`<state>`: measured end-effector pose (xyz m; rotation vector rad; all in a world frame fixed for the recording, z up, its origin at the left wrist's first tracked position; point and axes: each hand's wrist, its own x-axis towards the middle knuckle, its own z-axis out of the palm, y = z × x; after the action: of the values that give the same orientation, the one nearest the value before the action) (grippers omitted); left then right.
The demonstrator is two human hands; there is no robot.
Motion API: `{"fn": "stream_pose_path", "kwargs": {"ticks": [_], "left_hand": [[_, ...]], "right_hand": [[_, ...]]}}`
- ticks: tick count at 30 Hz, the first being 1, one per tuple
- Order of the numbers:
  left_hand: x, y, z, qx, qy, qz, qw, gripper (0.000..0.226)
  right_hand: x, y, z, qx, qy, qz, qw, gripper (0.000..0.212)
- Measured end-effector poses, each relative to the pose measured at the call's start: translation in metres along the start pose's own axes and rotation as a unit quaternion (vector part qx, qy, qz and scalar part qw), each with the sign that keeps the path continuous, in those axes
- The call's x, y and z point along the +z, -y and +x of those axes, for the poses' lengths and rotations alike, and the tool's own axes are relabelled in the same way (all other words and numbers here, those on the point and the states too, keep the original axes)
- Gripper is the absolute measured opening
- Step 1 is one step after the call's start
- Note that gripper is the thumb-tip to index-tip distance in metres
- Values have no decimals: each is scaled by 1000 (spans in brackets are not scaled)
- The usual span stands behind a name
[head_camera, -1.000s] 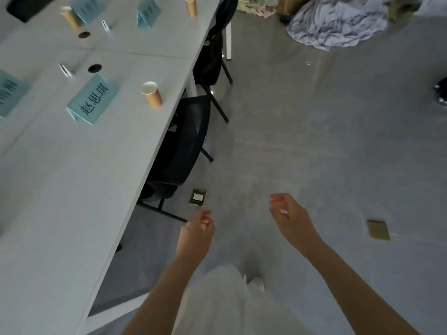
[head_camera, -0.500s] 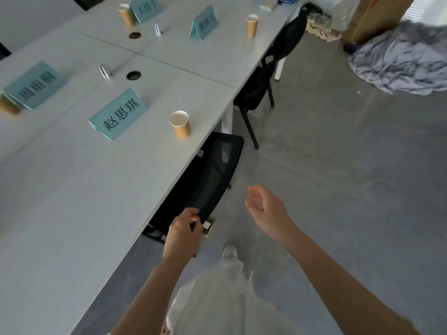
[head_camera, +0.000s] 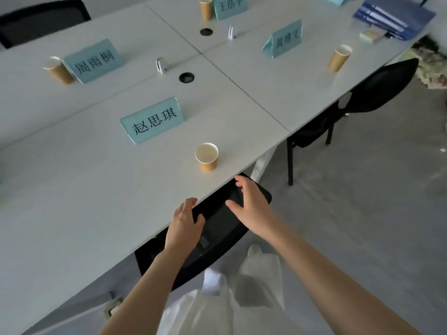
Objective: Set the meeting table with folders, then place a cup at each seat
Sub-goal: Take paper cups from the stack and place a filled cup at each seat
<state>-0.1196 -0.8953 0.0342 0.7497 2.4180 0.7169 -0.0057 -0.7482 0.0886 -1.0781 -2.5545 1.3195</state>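
— Left hand [head_camera: 185, 222]: what is it doing?

— It rests on the top edge of the black chair back [head_camera: 217, 228], thumb on the near face, fingers reaching over the far side toward the tabletop [head_camera: 72, 201] edge. Whether those fingers actually curl round the edge, I cannot tell.

— And the right hand [head_camera: 250, 204]?

— Spread, fingers relaxed, laid on the same chair back further along. It holds nothing.

— Where are the cups?

— The nearest paper cup [head_camera: 207, 156] stands upright close to the tabletop's edge, just beyond the hands, apart from both. Behind it sits a pale blue name card [head_camera: 152, 120]. A second cup [head_camera: 338, 58] stands at the next seat to the right, near another name card [head_camera: 284, 39]. A third cup [head_camera: 58, 70] is across the tabletop, touching or just beside its own card [head_camera: 94, 60]. A fourth [head_camera: 206, 8] is at the far end beside a card [head_camera: 229, 6].

— The folders?

— A stack of blue folders [head_camera: 394, 16] lies at the far right corner of the tabletop, with a small pad of sticky notes [head_camera: 372, 35] just beside it. I see none at the seats in view.

— Anything else?

— A second black chair [head_camera: 377, 90] is tucked in at the right seat, and the person's pale trousers [head_camera: 242, 298] show below.
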Motion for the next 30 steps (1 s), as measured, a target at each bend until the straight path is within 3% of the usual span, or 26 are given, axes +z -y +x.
{"fn": "stream_pose_path", "kwargs": {"ticks": [6,13,21,24,30], "left_hand": [[34,-20,18,-110,-26,75,991,52],[52,-19,45,-177,10,123,976,72],[48,23,86,-203,14,116,972,74],[51,38,92,-198,2,108,974,71],[60,43,97,-182,-38,102,977,68]], "right_hand": [[-27,-20,74,-27,102,-17,994,74],[-15,-5,157,-101,137,-92,981,82],[22,1,205,-126,184,-227,948,99],[31,-3,211,-135,196,-259,936,95],[33,-8,224,-135,182,-202,953,87]]}}
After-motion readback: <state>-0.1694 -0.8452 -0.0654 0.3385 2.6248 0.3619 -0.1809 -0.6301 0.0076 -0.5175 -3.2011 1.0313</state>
